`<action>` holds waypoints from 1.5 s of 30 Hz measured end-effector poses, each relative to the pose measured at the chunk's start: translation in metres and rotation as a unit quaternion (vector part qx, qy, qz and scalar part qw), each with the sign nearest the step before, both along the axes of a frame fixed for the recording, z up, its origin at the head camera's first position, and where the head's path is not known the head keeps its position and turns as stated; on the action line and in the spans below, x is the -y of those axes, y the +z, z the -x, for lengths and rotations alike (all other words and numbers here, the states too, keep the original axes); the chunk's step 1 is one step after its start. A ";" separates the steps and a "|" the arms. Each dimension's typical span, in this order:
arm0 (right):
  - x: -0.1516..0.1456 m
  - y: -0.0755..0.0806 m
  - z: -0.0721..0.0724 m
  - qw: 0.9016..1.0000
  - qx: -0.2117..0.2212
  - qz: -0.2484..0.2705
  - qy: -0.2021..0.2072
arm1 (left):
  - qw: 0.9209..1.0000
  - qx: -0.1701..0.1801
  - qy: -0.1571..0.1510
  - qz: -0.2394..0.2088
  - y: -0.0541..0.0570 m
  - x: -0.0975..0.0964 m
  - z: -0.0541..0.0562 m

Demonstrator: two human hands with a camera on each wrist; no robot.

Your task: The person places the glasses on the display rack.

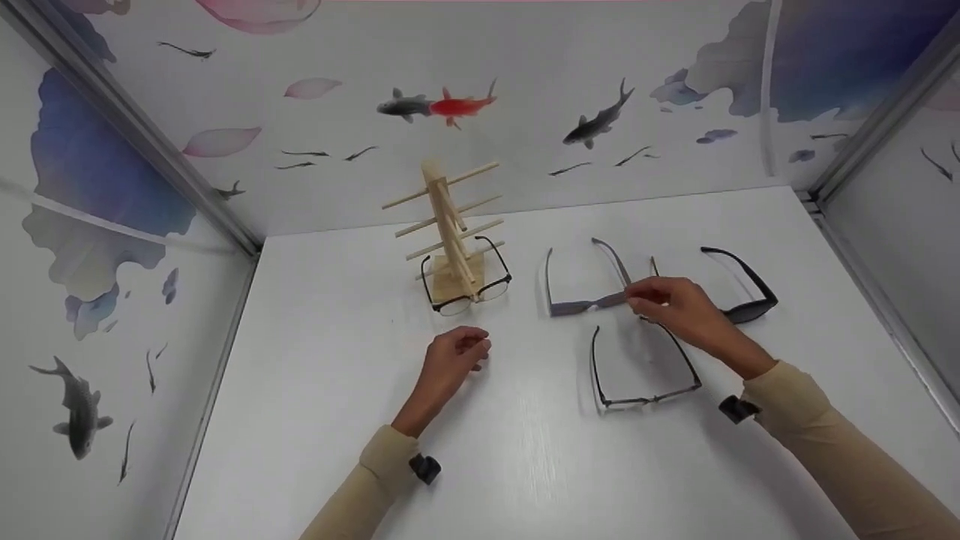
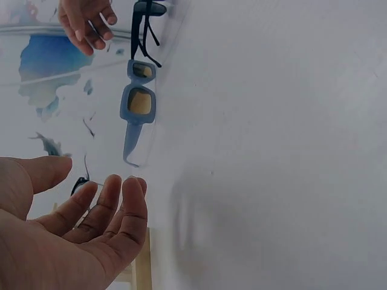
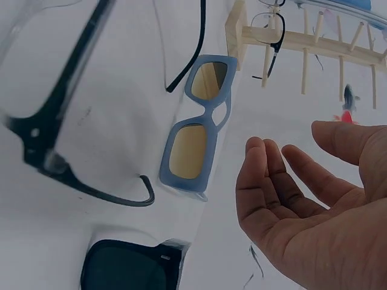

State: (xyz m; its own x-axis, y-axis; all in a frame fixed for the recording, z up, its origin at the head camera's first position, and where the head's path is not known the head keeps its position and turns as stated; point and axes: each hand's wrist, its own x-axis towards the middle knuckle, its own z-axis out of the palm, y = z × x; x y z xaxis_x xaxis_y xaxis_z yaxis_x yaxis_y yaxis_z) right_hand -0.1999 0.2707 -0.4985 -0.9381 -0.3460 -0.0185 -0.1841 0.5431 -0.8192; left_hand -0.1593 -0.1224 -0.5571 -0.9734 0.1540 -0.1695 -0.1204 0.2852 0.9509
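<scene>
My left hand (image 1: 454,358) hovers over the white table, its fingers loosely bent and holding nothing. Just beyond it a wooden glasses rack (image 1: 441,217) carries dark-framed eyeglasses (image 1: 435,307) on its lowest level. The right hand (image 1: 679,309) is above the table among three more pairs, also holding nothing, fingers relaxed in the right wrist view. Blue-framed sunglasses (image 3: 208,112) with amber lenses lie to its left. Black sunglasses (image 1: 756,309) rest on its right, partly hidden by the hand. Thin dark-framed eyeglasses (image 1: 651,400) with open temples lie nearer to me.
The white table (image 1: 322,420) meets a printed back wall (image 1: 517,45) with fish and petals. Side panels with metal edging (image 1: 225,202) enclose it left and right. The rack's upper pegs (image 1: 480,171) stick out to both sides.
</scene>
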 end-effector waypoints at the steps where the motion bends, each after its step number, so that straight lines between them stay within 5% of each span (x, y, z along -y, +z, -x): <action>1: -0.003 -0.001 -0.003 1.000 0.000 -0.001 -0.001 | 1.000 0.000 -0.004 -0.001 -0.001 -0.004 0.000; 19: -0.041 -0.016 -0.054 0.998 -0.014 -0.036 -0.050 | 0.998 0.003 -0.065 -0.022 -0.015 -0.051 -0.009; 45: -0.073 -0.048 -0.083 0.994 0.028 -0.022 -0.099 | 0.993 0.004 -0.082 -0.081 -0.028 -0.100 -0.026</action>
State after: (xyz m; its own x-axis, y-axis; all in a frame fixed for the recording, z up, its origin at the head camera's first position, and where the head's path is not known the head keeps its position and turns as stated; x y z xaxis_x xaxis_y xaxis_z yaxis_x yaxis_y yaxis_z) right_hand -0.1169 0.3433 -0.5462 -0.9848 -0.1523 -0.0836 -0.0249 0.6001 -0.7995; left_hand -0.1330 -0.0225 -0.5851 -0.9319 0.3361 -0.1366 -0.0918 0.1457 0.9851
